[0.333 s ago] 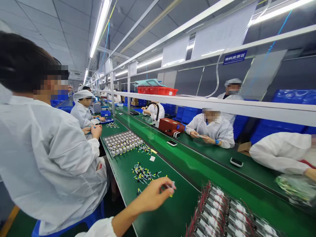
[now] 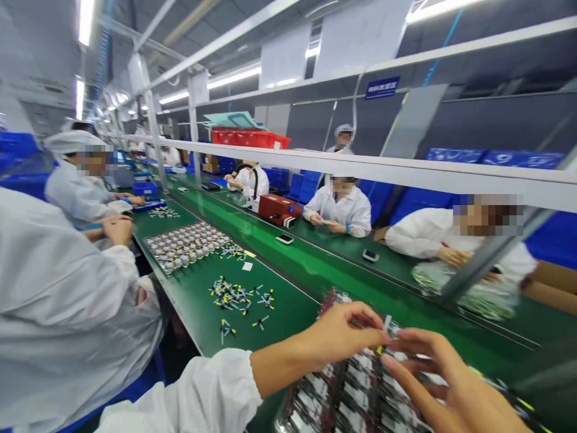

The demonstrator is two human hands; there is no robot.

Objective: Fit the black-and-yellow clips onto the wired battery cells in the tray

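Left grip: I see it pinched narrow on a small white part.
Right grip: curled narrow beside that part; I can't tell if it holds.
Part's place: just above the red-wired modules on the green bench.

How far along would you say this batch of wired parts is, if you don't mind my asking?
Done-looking: a tray of white parts is filled in rows. In hand: the left hand pinches a small white component, with the right hand close beside it, above a stack of red-wired modules. Left: that stack looks large, and loose black-and-yellow pieces lie on the bench.
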